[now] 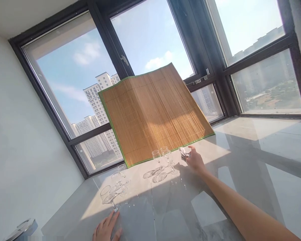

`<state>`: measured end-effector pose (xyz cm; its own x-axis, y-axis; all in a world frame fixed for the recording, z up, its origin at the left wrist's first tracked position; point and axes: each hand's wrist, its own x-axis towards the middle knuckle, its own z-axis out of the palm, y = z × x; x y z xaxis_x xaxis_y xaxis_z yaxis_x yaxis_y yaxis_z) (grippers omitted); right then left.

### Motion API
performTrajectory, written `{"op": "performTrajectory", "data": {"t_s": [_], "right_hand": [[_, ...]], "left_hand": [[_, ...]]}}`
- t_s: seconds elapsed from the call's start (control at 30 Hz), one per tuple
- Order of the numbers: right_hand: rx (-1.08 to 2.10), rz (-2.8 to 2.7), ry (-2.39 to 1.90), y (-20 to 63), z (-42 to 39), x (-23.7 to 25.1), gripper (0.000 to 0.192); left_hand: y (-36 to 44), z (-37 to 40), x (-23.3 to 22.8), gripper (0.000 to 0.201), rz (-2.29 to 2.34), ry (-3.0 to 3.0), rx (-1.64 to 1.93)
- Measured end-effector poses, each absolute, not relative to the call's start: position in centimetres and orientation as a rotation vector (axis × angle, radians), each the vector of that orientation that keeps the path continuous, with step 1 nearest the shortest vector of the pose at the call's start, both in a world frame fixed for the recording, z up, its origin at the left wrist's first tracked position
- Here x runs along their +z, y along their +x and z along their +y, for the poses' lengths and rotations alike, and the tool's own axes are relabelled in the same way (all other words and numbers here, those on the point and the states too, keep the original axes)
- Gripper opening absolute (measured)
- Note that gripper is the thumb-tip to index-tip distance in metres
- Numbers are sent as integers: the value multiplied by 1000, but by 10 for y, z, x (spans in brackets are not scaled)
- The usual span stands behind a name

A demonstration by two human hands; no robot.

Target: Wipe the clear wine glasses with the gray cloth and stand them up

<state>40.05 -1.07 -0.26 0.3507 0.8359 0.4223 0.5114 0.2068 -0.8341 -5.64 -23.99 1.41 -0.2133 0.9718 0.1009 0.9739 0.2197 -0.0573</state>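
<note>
Right hand [194,160] gripping a cloth [184,153] beside glasses [163,156]; left hand [106,229] open, flat on floor [240,174] near glass [109,195].

A crumpled pale cloth [184,153] sits just beside upright clear wine glasses [163,157].

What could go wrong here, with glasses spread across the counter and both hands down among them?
1. The right hand, gripping a small cloth, is close to three upright wine glasses; a sideways sweep could topple them.
2. The left hand lies flat by the foot of a nearer glass, which it may nudge.
3. The bamboo mat leans against the window and could slide onto the glasses.
</note>
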Motion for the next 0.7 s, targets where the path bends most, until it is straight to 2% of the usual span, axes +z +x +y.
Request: {"op": "performTrajectory", "data": {"t_s": [0.23,0.4,0.57,0.63,0.7], "right_hand": [[371,-1301,-1454,400,-14,2,61],[363,-1303,-1440,399,-13,1,63],[361,-1318,-1429,397,-11,-1,64],[349,-1310,-1435,396,-11,-1,63],[347,-1296,-1437,397,-12,-1,61]], "left_hand": [[-63,-218,7,59,-2347,-1901,-81],[-50,-223,9,42,-2147,-2008,-472],[32,-204,20,30,-1760,-2512,-706],[74,-184,21,32,-1613,-2693,-722],[112,-158,20,43,-1519,-2809,-690]]}}
